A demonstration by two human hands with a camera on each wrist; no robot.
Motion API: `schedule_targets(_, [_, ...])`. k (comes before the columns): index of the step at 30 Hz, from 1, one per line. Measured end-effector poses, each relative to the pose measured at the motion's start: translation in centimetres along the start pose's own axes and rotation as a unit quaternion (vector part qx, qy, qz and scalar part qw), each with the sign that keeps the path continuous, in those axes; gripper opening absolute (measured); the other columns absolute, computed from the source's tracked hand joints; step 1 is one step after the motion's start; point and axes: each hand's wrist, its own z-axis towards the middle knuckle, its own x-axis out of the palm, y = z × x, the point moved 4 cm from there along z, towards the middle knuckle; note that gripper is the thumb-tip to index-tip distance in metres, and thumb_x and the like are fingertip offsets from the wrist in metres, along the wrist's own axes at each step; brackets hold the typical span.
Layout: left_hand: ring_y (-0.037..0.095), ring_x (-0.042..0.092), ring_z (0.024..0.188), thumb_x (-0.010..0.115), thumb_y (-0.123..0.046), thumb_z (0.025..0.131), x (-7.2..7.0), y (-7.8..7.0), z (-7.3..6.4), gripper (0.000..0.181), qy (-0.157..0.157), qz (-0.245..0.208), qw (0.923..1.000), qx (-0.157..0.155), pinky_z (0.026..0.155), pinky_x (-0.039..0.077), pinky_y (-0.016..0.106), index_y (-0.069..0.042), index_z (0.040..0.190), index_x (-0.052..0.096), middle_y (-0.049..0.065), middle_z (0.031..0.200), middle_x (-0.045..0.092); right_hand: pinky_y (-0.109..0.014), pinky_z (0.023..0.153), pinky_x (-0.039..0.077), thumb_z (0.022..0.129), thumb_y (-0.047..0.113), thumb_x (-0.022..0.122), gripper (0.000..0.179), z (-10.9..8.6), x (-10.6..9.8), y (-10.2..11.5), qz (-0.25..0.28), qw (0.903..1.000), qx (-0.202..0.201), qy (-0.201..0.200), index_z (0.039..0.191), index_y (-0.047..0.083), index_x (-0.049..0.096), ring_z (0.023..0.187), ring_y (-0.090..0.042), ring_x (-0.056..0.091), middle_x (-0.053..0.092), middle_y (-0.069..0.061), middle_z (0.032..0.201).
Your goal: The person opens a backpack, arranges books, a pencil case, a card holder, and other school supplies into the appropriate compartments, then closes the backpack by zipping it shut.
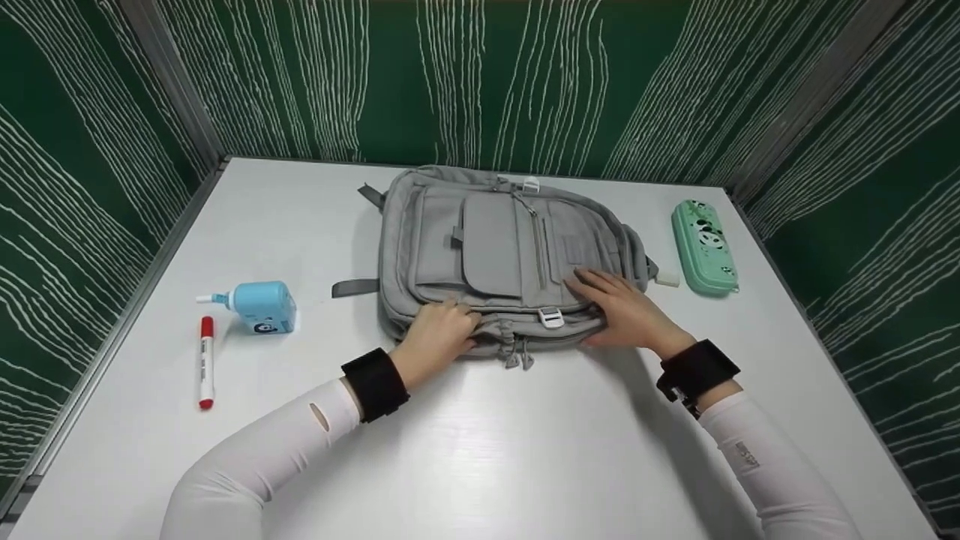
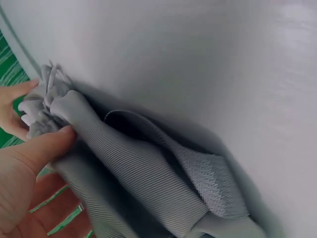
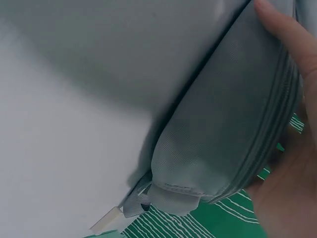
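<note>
A grey backpack (image 1: 491, 247) lies front side up on the white table, its top toward the right. My left hand (image 1: 439, 330) grips the near side at the side pocket. In the left wrist view the thumb presses on the gathered edge of the pocket fabric (image 2: 133, 158), beside a loose strap (image 2: 213, 186); the other fingers are partly hidden behind the cloth. My right hand (image 1: 630, 315) holds the near edge by the top, fingers spread over the front. Its thumb (image 3: 280, 22) lies along the side panel (image 3: 213, 119) below the zip.
On the left stand a light blue bottle (image 1: 264, 307) with a narrow nozzle and, lying in front of it, a red-capped marker (image 1: 207, 364). A green panda pencil case (image 1: 706, 251) and a small white eraser (image 1: 667, 280) lie on the right. Green walls with white streaks surround the table.
</note>
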Motion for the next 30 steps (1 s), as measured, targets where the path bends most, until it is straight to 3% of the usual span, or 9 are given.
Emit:
schedule_targets(7, [0.023,0.074,0.072,0.083,-0.029,0.085,0.5,0.2,-0.3,0.024,-0.01,-0.017,0.9998,0.008,0.059,0.06,0.037,-0.009,0.097,0.076,0.004,0.085,0.078,-0.066,0.123,0.031,0.07,0.028,0.093,0.101,-0.1,0.5,-0.2,-0.015,0.9998,0.009,-0.003,0.156,0.009,0.042,0.15,-0.046,0.038,0.041,-0.021,0.162])
schedule_targets(14, [0.024,0.073,0.069,0.085,-0.023,0.082,0.7,1.1,-0.8,0.018,-0.026,-0.028,0.9993,0.001,0.056,0.059,0.039,-0.009,0.088,0.075,0.005,0.08,0.077,-0.065,0.122,0.033,0.074,0.029,0.09,0.096,-0.1,1.0,0.3,-0.018,0.9996,0.019,-0.003,0.156,0.009,0.043,0.15,-0.045,0.039,0.043,-0.02,0.161])
schedule_targets(24, [0.035,0.073,0.072,0.085,-0.011,0.079,0.2,3.8,-1.1,0.015,0.002,-0.085,0.9953,-0.046,0.059,0.06,0.05,-0.004,0.084,0.072,0.013,0.081,0.077,-0.066,0.119,0.036,0.08,0.026,0.086,0.087,-0.8,1.2,2.9,-0.019,0.9997,0.012,-0.003,0.154,0.008,0.045,0.147,-0.046,0.042,0.044,-0.021,0.16])
schedule_targets(30, [0.038,0.072,0.069,0.081,-0.002,0.078,0.0,5.7,-0.7,0.012,0.008,-0.067,0.9955,-0.067,0.057,0.059,0.052,-0.003,0.076,0.07,0.016,0.076,0.075,-0.066,0.116,0.041,0.081,0.024,0.085,0.078,-1.4,1.1,5.4,-0.026,0.9994,-0.017,-0.018,0.149,0.007,0.052,0.142,-0.048,0.049,0.051,-0.024,0.154])
